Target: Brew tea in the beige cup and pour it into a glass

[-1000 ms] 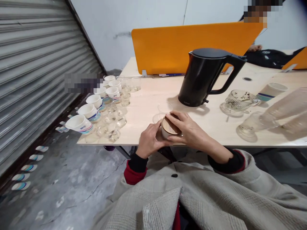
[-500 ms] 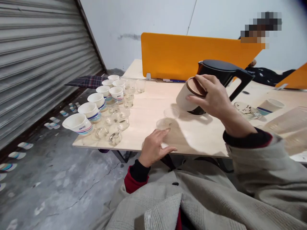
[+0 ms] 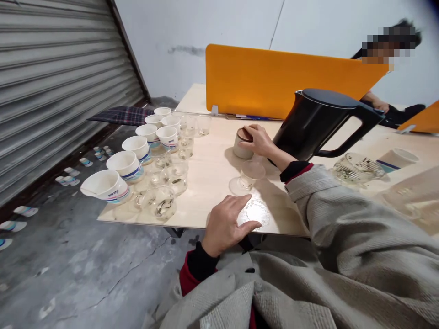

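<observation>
Right hand (image 3: 259, 140) first on my feed: its thumb and fingers are clasped around a pale canister (image 3: 242, 150) at its brown lid (image 3: 244, 134), near the middle of the surface (image 3: 213, 170). Whether the canister's base touches down, I cannot tell. Left hand (image 3: 223, 224) hangs over the near edge, spread, thumb apart from the fingers. Between the two hands I see a clear cup (image 3: 253, 170) standing upright. Just right of the canister, a black kettle (image 3: 317, 121) stands partly behind the right forearm (image 3: 284, 157). Farther right I make out a ribbed glass (image 3: 358, 168) with dark leaves in it and a paper cup (image 3: 397, 160). Over on the left, white cups (image 3: 135, 147) and clear cups (image 3: 165, 201) stand in rows. Beyond the kettle runs an orange partition (image 3: 291, 82), with a person (image 3: 379, 103) partly visible behind it.
</observation>
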Tool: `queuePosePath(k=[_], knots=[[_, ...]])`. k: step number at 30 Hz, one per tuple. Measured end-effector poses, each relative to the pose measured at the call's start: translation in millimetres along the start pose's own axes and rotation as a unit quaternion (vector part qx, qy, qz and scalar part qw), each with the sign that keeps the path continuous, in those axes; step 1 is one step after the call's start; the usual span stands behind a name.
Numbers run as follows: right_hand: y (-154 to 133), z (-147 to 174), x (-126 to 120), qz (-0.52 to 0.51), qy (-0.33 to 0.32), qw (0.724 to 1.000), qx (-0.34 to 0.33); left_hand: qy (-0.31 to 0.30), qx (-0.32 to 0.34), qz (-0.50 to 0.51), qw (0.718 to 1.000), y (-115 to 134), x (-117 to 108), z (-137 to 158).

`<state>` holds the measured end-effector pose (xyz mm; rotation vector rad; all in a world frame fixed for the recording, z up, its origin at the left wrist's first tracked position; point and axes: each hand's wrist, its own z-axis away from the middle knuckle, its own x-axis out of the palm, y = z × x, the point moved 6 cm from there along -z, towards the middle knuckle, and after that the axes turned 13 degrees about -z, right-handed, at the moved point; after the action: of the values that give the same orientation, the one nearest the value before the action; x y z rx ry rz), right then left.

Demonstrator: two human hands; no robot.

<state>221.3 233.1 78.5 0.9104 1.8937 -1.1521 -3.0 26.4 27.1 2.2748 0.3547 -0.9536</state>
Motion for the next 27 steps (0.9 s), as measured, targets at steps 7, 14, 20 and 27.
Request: queuePosePath(k=[7, 14, 20, 27], knots=[[12.5, -3.4, 4.9, -0.077, 0.008, 0.996, 0.033, -0.003, -0.014, 0.019, 1.000, -2.1, 0.5, 0.8], [-12.5, 48.0, -36.2, -0.125, 0.099, 0.987, 0.021, 0.047, -0.161, 0.124, 0.978, -27.0, 3.2, -0.4], [-41.5, 139.8, -31.3, -0.385, 0.093, 0.911, 0.119, 0.000, -0.167, 0.058, 0.984, -36.9, 17.6, -10.4], [-53.4, 165.6, 9.0, -0.557, 0.034, 0.815, 0.155, -0.037, -0.205, -0.007, 0.978, -42.8, 28.3, -36.7]])
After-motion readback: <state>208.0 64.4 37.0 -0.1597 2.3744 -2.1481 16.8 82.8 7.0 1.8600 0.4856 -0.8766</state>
